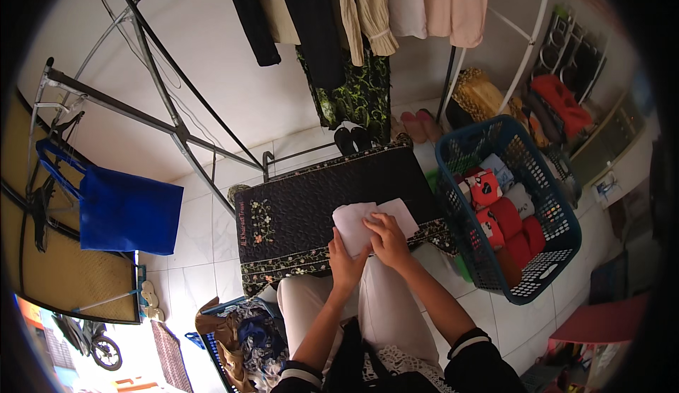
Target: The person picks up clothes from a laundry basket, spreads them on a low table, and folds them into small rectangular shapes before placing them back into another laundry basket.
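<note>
A pale pinkish-white cloth (353,223), folded into a compact bundle with a flap reaching right, lies on a low surface covered by a black quilted cloth (307,191) with floral embroidery. My left hand (347,260) holds the bundle's near left edge between thumb and fingers. On its upper right side rests my right hand (388,238), fingers bent and touching the fabric; whether they grip it I cannot tell. To the right stands a blue-green plastic basket (551,273) holding rolled fabrics, among them a red roll (505,217) and a grey roll (519,200).
A second blue basket (212,348) of crumpled clothes is at lower left. A metal frame (180,133) and a blue bag (130,210) are on the left. Garments (313,22) hang beyond the covered surface, with black-and-white shoes (352,137) below. White floor tiles surround it.
</note>
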Available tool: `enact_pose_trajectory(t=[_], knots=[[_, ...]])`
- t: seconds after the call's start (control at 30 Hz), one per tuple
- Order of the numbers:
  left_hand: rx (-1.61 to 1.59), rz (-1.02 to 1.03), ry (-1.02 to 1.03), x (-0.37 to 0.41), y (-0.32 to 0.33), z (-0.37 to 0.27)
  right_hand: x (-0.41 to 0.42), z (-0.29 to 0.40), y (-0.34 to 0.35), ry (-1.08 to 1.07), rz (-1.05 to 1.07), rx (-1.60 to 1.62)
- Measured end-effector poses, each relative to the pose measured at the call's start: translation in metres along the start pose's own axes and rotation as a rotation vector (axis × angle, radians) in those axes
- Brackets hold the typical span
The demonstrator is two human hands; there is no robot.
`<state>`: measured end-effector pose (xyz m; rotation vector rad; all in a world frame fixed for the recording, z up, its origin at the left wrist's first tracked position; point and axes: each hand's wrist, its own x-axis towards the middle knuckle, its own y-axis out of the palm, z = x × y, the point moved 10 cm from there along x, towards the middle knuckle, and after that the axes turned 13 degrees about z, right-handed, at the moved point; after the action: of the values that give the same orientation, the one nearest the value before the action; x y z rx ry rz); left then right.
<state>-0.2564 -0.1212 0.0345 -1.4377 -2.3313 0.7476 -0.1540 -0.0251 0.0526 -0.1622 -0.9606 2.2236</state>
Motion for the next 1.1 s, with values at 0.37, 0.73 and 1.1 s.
enact_pose_trajectory(t=[0.37, 0.73, 1.1], knots=[[-0.28, 0.187, 0.367, 0.02, 0.024, -0.069, 0.009, -0.027, -0.047, 0.345, 0.308, 0.28], [-0.807, 0.293, -0.116, 0.057, 0.107, 0.012, -0.033, -0.138, -0.063, 0.517, 0.033, 0.721], [-0.6, 0.427, -0.332, 0.079, 0.135, 0.001, -0.059, -0.168, -0.033, 0.422, -0.07, 0.945]])
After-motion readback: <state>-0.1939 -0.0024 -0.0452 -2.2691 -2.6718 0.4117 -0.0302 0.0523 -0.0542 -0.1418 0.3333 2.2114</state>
